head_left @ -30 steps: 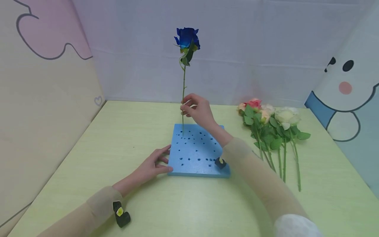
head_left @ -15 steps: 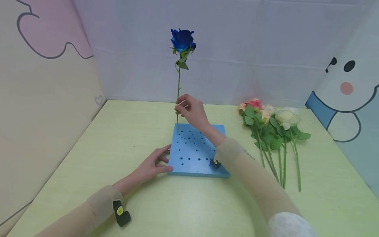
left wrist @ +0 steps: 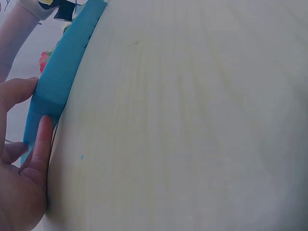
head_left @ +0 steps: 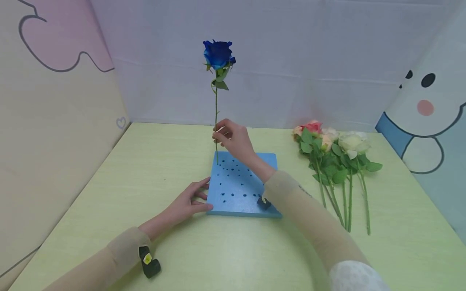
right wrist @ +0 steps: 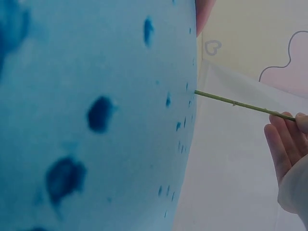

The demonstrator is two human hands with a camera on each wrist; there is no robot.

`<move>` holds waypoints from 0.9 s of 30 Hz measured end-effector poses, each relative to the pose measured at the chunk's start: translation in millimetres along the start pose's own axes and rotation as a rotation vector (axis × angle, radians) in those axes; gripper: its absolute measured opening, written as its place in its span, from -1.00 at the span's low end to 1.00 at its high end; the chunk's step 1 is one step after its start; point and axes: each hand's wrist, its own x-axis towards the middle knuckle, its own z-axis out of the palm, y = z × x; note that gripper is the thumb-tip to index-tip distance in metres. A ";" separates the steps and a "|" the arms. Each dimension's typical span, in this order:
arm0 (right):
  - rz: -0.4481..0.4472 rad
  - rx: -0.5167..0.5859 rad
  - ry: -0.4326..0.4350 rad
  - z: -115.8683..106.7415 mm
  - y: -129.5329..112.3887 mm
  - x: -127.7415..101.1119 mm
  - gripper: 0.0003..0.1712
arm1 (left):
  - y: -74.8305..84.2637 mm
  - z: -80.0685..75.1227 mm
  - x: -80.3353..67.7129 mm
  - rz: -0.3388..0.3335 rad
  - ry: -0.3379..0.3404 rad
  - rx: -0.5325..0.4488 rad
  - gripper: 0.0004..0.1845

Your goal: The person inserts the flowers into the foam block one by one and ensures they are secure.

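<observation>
Yellowish tabletop, pale backdrop, mid-tabletop board, rose upright, pinched by right hand's fingers near board's far-left corner, lower and further left than before, left hand's relaxed fingers touching board's left edge

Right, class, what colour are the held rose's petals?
Deep blue, with some lighter blue; the bloom shows best in the head view.

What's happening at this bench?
A person's right hand pinches the thin green stem of an upright blue rose, its lower end at the far-left part of a flat blue board with dark holes; whether it's seated is unclear. The left hand touches the board's left edge. Pink, peach and white roses lie right of it on the pale yellow-green table.
</observation>
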 end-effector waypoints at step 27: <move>0.108 -0.069 -0.171 -11.7 -14.1 3.5 -0.88 | 0.3 -0.4 -2.0 -0.010 0.002 -0.012 -0.09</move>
